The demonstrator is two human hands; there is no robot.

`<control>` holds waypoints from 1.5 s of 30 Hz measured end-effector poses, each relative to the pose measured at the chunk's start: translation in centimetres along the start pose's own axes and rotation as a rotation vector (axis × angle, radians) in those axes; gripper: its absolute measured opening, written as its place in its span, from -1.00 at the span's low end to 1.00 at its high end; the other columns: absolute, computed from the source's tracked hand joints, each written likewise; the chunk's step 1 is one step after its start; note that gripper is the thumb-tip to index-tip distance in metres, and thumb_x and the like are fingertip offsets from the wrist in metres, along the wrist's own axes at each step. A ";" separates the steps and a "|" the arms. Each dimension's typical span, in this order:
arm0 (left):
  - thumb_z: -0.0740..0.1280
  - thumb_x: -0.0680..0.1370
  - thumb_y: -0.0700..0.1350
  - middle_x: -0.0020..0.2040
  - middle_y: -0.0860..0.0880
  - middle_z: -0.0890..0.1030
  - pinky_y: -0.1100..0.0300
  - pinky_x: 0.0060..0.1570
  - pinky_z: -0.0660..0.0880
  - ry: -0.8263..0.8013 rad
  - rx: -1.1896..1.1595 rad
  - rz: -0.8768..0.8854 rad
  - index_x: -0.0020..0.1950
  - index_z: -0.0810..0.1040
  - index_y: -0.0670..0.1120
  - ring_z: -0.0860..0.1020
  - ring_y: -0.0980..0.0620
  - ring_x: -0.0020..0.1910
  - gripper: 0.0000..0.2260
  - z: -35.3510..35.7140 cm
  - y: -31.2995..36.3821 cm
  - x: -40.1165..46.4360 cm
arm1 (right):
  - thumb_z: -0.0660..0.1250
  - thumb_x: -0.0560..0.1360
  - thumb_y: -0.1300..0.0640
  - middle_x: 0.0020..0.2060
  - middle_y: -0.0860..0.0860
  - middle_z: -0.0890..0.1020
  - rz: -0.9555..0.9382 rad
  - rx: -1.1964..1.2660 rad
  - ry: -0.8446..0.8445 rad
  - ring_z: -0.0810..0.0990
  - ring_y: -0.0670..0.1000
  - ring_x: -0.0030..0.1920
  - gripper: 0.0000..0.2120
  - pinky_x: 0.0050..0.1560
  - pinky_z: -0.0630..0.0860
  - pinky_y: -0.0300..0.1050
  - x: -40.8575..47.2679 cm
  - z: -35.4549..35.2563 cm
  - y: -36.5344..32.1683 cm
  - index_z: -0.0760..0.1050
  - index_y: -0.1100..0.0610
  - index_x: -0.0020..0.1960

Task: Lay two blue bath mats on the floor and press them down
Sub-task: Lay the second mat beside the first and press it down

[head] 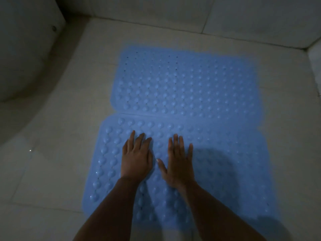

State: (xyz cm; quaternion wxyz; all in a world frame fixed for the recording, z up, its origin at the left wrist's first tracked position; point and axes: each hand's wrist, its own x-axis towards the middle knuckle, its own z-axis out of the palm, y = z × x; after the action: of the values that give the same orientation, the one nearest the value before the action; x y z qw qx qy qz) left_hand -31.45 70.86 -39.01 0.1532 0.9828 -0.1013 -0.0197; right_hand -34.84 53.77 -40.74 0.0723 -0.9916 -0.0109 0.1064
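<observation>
Mats lie flat on the tiled floor (66,119), two of them, both blue and covered in rows of raised round bumps. The near bath mat (225,171) fills the lower middle of the view; the far bath mat (182,84) sits directly beyond it, and their long edges meet along a thin seam, touching or very nearly so. The far one is set slightly to the right at its left end, so the near one juts out past it on that side. Small dark holes dot the far mat between the bumps.

Both hands rest palm down on the near mat, side by side and close together, just short of the seam. The left hand (137,157) lies flat with its fingers straight and held fairly close, pointing toward the far mat. The right hand (178,162) is likewise flat, fingers extended and a little spread, thumb angled out toward the left hand. Neither grips anything. Both bare forearms reach in from the bottom edge, and a shadow falls on the mat to the right of the right hand.

Pale floor tiles with visible grout lines surround the mats. A curved white fixture (22,54), dim and hard to identify, occupies the upper left corner. Tiled wall (225,18) runs along the top.
</observation>
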 end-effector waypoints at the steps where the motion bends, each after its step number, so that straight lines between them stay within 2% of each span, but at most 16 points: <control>1: 0.14 0.59 0.03 0.51 -0.14 0.42 -0.17 0.46 0.26 0.009 0.003 0.013 0.45 0.48 -0.03 0.17 -0.25 0.60 -0.55 0.4 -0.3 0.1 | 0.06 0.56 -0.32 0.63 0.17 -0.04 -0.003 -0.010 0.027 -0.14 0.18 0.63 -0.16 0.52 -0.08 0.42 0.0 0.3 0.0 -0.02 0.21 0.63; 7: 0.15 0.60 0.03 0.59 -0.16 0.29 -0.24 0.51 0.20 -0.068 0.046 0.117 0.53 0.39 -0.05 0.07 -0.27 0.63 -0.51 1.2 -1.3 0.0 | 0.03 0.53 -0.40 0.64 0.08 -0.11 0.013 0.061 -0.012 -0.21 0.09 0.63 -0.09 0.54 -0.17 0.36 0.3 1.3 0.1 -0.11 0.14 0.64; 9: 0.13 0.61 0.05 0.60 -0.15 0.27 -0.23 0.52 0.19 -0.118 0.064 0.103 0.55 0.37 -0.04 0.05 -0.25 0.63 -0.50 0.6 -1.1 0.2 | 0.01 0.51 -0.40 0.64 0.02 -0.08 0.041 0.133 -0.068 -0.18 0.04 0.63 -0.14 0.56 -0.15 0.31 0.6 0.4 0.0 -0.05 0.08 0.64; 11: 0.12 0.62 0.06 0.60 -0.13 0.28 -0.23 0.51 0.21 -0.159 0.067 0.091 0.55 0.36 -0.03 0.06 -0.24 0.63 -0.50 -0.2 -0.5 0.6 | 0.05 0.51 -0.37 0.63 0.00 0.08 0.060 0.219 -0.126 0.00 0.01 0.63 -0.21 0.57 0.00 0.23 1.7 -1.6 0.5 0.14 0.04 0.61; 14: 0.05 0.61 0.12 0.60 -0.14 0.29 -0.26 0.47 0.26 -0.243 0.049 0.106 0.57 0.34 -0.01 0.12 -0.24 0.62 -0.46 -0.2 0.9 1.1 | 0.25 0.55 -0.25 0.49 -0.02 0.41 0.125 0.399 -0.217 0.36 0.00 0.49 -0.44 0.49 0.29 0.02 4.9 -6.4 2.0 0.41 -0.01 0.47; 17: 0.02 0.61 0.31 0.66 -0.13 0.09 -0.33 0.51 0.11 -0.290 0.101 0.135 0.64 0.16 0.07 -0.03 -0.24 0.64 -0.36 2.3 1.8 0.9 | 0.31 0.56 -0.09 0.36 -0.03 0.53 0.085 0.409 -0.078 0.48 0.01 0.39 -0.60 0.41 0.38 0.00 6.4 -8.7 3.5 0.52 0.00 0.36; 19: 0.05 0.58 0.39 0.68 -0.11 -0.02 -0.34 0.53 0.00 -0.252 0.131 0.128 0.66 0.07 0.09 -0.12 -0.24 0.64 -0.29 3.6 2.2 0.7 | 0.30 0.52 -0.04 0.27 -0.01 0.59 0.069 0.433 0.059 0.52 0.04 0.33 -0.65 0.34 0.46 0.06 6.5 -8.5 4.4 0.59 0.03 0.26; 25: 0.07 0.60 0.36 0.68 -0.11 0.00 -0.31 0.54 0.00 -0.121 0.104 0.145 0.65 0.15 0.08 -0.12 -0.21 0.65 -0.32 4.1 2.6 0.6 | 0.28 0.51 0.00 0.15 0.02 0.64 -0.094 0.422 0.298 0.56 0.08 0.24 -0.71 0.30 0.48 -0.03 6.2 -5.1 6.7 0.65 0.06 0.14; 29: 0.09 0.53 0.44 0.68 -0.10 -0.01 -0.32 0.53 -0.01 -0.141 0.085 0.158 0.65 0.13 0.08 -0.12 -0.21 0.65 -0.23 4.6 2.2 0.5 | 0.31 0.52 0.02 0.16 0.02 0.64 -0.147 0.403 0.320 0.56 0.09 0.25 -0.75 0.29 0.49 0.03 7.0 -3.4 7.7 0.66 0.05 0.12; 33: 0.10 0.45 0.50 0.68 -0.08 -0.08 -0.30 0.55 -0.10 -0.300 0.041 0.138 0.66 0.08 0.12 -0.20 -0.19 0.64 -0.15 3.0 2.1 1.2 | 0.32 0.48 0.02 0.09 -0.01 0.66 -0.077 0.401 0.295 0.60 0.08 0.18 -0.76 0.16 0.56 0.08 7.0 -5.6 5.5 0.66 0.02 0.08; 35: 0.12 0.48 0.35 0.65 -0.11 0.15 -0.28 0.53 0.10 -0.332 -0.073 0.135 0.60 0.27 0.07 -0.02 -0.21 0.65 -0.27 1.0 0.9 1.7 | 0.29 0.46 -0.02 0.07 -0.03 0.66 -0.032 0.422 0.183 0.61 0.10 0.15 -0.73 0.16 0.55 0.10 6.9 -7.2 3.2 0.64 0.01 0.08; 36: 0.15 0.50 0.24 0.58 -0.12 0.34 -0.27 0.49 0.24 -0.275 -0.099 0.127 0.54 0.39 0.02 0.13 -0.22 0.62 -0.36 0.1 -0.1 1.6 | 0.26 0.45 -0.03 0.08 -0.02 0.65 -0.034 0.419 0.133 0.61 0.11 0.15 -0.70 0.18 0.54 0.10 6.9 -7.5 1.9 0.64 0.01 0.10; 38: 0.17 0.52 0.08 0.43 -0.08 0.53 -0.22 0.45 0.33 -0.133 -0.059 0.058 0.43 0.52 -0.02 0.30 -0.22 0.56 -0.50 -1.8 -2.6 0.9 | 0.23 0.45 -0.02 0.14 0.04 0.64 -0.083 0.402 0.083 0.59 0.16 0.21 -0.63 0.22 0.52 0.12 6.6 -7.4 -1.2 0.62 0.05 0.17; 40: 0.16 0.53 0.05 0.38 -0.05 0.57 -0.17 0.46 0.32 -0.044 -0.021 -0.025 0.37 0.56 -0.01 0.32 -0.20 0.54 -0.55 -2.8 -4.7 0.1 | 0.15 0.50 -0.05 0.38 0.14 0.51 -0.127 0.338 -0.016 0.41 0.19 0.45 -0.49 0.39 0.39 0.22 6.1 -5.4 -4.3 0.50 0.11 0.37; 42: 0.16 0.54 0.03 0.38 -0.05 0.56 -0.14 0.44 0.32 0.019 0.006 -0.077 0.36 0.57 -0.02 0.30 -0.18 0.55 -0.56 -3.2 -6.3 -0.6 | 0.02 0.58 -0.17 0.58 0.18 0.21 -0.149 0.220 -0.090 0.09 0.18 0.61 -0.35 0.51 0.12 0.33 5.4 -2.4 -7.2 0.24 0.15 0.57; 45: 0.17 0.54 0.02 0.42 -0.07 0.52 -0.15 0.44 0.29 0.063 0.018 -0.122 0.39 0.54 -0.03 0.26 -0.18 0.57 -0.56 -2.8 -8.2 -1.4 | -0.02 0.57 -0.34 0.62 0.18 0.06 -0.117 0.079 -0.021 -0.08 0.17 0.63 -0.19 0.53 -0.05 0.39 4.2 0.4 -9.5 0.07 0.20 0.62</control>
State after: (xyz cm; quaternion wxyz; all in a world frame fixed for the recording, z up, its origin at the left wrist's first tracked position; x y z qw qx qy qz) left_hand -31.04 79.58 -38.84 0.1458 0.9886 -0.0363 0.0028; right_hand -30.88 63.36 -40.67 0.1175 -0.9845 -0.0653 0.1129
